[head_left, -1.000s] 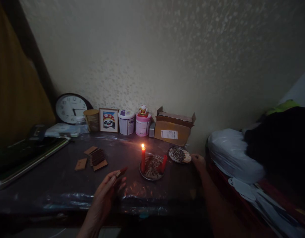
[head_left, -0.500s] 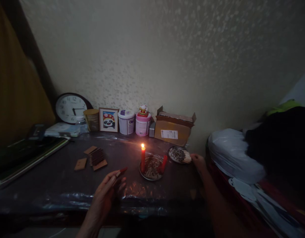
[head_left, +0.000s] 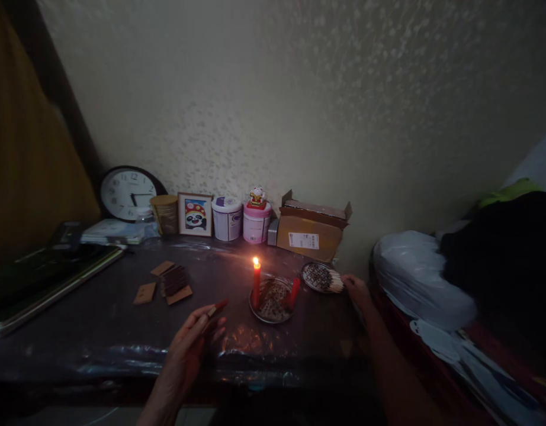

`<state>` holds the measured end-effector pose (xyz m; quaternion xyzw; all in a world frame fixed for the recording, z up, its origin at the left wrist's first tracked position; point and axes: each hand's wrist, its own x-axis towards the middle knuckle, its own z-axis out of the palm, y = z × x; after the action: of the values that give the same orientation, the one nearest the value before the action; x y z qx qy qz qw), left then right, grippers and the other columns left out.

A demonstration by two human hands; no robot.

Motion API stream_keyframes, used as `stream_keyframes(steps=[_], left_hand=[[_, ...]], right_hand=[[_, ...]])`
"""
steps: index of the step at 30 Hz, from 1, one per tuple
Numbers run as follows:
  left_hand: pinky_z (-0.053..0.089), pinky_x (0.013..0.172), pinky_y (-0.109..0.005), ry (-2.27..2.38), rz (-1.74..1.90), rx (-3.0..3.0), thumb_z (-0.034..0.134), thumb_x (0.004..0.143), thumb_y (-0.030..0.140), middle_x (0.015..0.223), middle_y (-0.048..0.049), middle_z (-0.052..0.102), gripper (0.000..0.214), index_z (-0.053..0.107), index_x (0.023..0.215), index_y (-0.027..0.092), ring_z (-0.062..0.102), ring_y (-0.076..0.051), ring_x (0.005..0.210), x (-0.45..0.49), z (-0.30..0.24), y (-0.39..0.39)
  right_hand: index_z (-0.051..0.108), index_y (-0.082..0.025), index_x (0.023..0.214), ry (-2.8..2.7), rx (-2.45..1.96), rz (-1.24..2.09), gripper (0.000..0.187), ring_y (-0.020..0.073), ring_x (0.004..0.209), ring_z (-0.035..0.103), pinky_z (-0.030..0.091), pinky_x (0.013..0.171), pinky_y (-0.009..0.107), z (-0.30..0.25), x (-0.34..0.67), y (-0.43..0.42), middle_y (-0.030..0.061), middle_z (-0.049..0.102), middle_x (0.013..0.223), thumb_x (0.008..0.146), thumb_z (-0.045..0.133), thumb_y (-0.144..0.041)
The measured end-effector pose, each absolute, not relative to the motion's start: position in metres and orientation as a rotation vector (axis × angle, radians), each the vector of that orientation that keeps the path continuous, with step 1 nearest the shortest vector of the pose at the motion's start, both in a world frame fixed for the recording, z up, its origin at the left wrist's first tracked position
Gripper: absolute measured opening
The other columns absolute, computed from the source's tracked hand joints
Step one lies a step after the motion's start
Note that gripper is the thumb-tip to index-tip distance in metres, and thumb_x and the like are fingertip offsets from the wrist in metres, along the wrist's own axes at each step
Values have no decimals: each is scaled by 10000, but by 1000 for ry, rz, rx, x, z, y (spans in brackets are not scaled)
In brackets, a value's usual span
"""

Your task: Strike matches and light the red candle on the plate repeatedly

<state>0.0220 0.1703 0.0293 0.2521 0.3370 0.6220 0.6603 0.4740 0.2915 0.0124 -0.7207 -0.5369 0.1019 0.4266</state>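
Observation:
Between thumb and fingers, my left hand (head_left: 190,334) grips a small red-brown strip (head_left: 218,307) that looks like a match striker. Its other fingers are loosely curled, left of a metal dish (head_left: 273,320). In that dish a lit red candle (head_left: 256,287) stands upright, and a shorter unlit red candle (head_left: 294,293) leans at the right side. Farther right, a small plate (head_left: 305,278) carries many dark-tipped matchsticks (head_left: 335,281). The fingers of my right hand (head_left: 356,290) pinch at the pale ends of the matchsticks; how many they hold is too small to tell.
Several brown cards and dark strips (head_left: 173,281) lie on the plastic-covered table (head_left: 99,319). Along the wall stand a clock (head_left: 128,194), framed panda picture (head_left: 195,215), two tubs (head_left: 227,219) and an open cardboard box (head_left: 311,231). A white bag (head_left: 415,275) sits at right.
Both hands stay almost where they were, left with the strip and right at the matchsticks. The view has shifted very slightly.

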Motion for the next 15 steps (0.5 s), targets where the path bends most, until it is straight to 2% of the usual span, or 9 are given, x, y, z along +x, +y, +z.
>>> stream_keyframes(steps=[6, 10, 12, 15], left_hand=[[528, 741, -292, 782, 1393, 557, 676, 702, 307, 1181, -64, 625, 240, 622, 912, 205, 634, -175, 856, 22, 32, 168], [529, 748, -299, 779, 1398, 571, 692, 687, 303, 1182, -78, 619, 266, 619, 915, 187, 631, -176, 861, 22, 35, 166], [530, 746, -302, 776, 1403, 571, 701, 676, 310, 1182, -83, 616, 278, 619, 908, 181, 632, -179, 857, 22, 35, 166], [527, 730, -290, 771, 1397, 562, 707, 672, 312, 1139, -75, 635, 285, 615, 909, 184, 635, -171, 839, 23, 33, 166]], right_hand=[[620, -129, 780, -1322, -1766, 296, 172, 137, 747, 617, 480, 726, 323, 26, 463, 284, -2, 652, 792, 841, 576, -284], [627, -151, 708, -1211, -1701, 239, 236, 180, 672, 598, 454, 647, 304, 46, 451, 274, 17, 641, 659, 771, 554, -366], [632, -152, 747, -1166, -1650, 225, 294, 196, 625, 591, 446, 591, 295, 61, 439, 264, 28, 635, 621, 743, 515, -421], [618, -152, 887, -1142, -1556, 225, 362, 191, 637, 600, 462, 579, 278, 85, 400, 237, 48, 660, 707, 756, 465, -453]])
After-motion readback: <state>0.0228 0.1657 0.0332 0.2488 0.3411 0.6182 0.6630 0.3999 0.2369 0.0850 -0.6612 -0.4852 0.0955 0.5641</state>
